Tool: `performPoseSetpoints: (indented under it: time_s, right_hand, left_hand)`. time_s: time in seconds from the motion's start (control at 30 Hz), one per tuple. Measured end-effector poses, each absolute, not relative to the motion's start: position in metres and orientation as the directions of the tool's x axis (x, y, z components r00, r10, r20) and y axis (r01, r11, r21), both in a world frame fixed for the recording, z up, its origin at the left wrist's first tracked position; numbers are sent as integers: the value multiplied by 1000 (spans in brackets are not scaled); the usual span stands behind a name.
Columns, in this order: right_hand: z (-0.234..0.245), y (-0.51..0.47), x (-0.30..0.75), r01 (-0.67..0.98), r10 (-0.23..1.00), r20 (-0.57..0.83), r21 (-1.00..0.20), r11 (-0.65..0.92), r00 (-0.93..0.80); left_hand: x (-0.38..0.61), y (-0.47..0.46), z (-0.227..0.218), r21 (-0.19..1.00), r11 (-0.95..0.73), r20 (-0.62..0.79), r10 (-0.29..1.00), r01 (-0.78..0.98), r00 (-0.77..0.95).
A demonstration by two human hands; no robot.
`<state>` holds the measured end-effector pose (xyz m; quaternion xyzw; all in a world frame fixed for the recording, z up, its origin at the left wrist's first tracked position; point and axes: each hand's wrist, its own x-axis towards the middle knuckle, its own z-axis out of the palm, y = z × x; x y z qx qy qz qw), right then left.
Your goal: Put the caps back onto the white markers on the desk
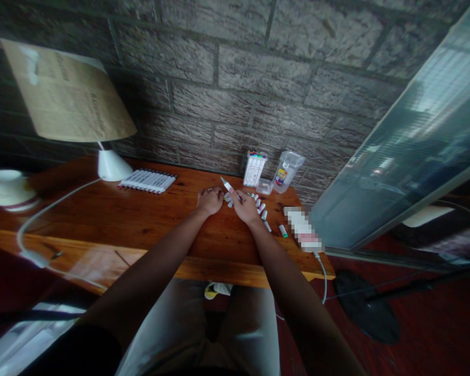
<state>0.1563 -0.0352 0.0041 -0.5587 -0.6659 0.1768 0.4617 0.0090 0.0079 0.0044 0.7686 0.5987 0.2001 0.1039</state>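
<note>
White and slim, a pen sits gripped by our right hand over the desk. Our left hand curls, holding what we cannot tell. We seem mid-handling; the next move calls for steady fingers.

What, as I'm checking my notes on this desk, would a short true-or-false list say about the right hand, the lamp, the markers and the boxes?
1. The right hand holds a marker. True.
2. A row of markers lies beside the lamp. True.
3. The lamp stands at the table's right end. False: it stands toward the left.
4. A small white piece with a green end lies right of the right hand. True.
5. The left upright box is empty. False: it holds markers.
</note>
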Motion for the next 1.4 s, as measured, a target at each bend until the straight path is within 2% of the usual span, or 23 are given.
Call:
performPoseSetpoints:
  time_s: [0.13, 0.57, 0.9, 1.1, 1.3, 1.4]
  right_hand:
    - [3, -35, 156, 620, 910, 413, -720, 312, 22]
    - [0, -35, 158, 579, 917, 396, -759, 299, 44]
    - [0, -34, 160, 587, 891, 450, -737, 335, 55]
    - [-2, -32, 161, 577, 891, 441, -758, 303, 111]
    - [3, -36, 158, 560, 861, 499, -743, 367, 99]
    - [4, -36, 157, 567, 870, 480, -750, 341, 112]
  left_hand:
    - [9, 8, 6, 395, -271, 192, 959, 878, 210]
    - [9, 7, 5, 393, -266, 181, 961, 880, 209]
    - [9, 7, 4, 415, -266, 180, 961, 870, 208]
    - [10, 6, 6, 421, -245, 178, 967, 874, 185]
    - [9, 7, 6, 424, -253, 195, 963, 870, 186]
    - [9, 6, 7, 408, -243, 184, 966, 880, 182]
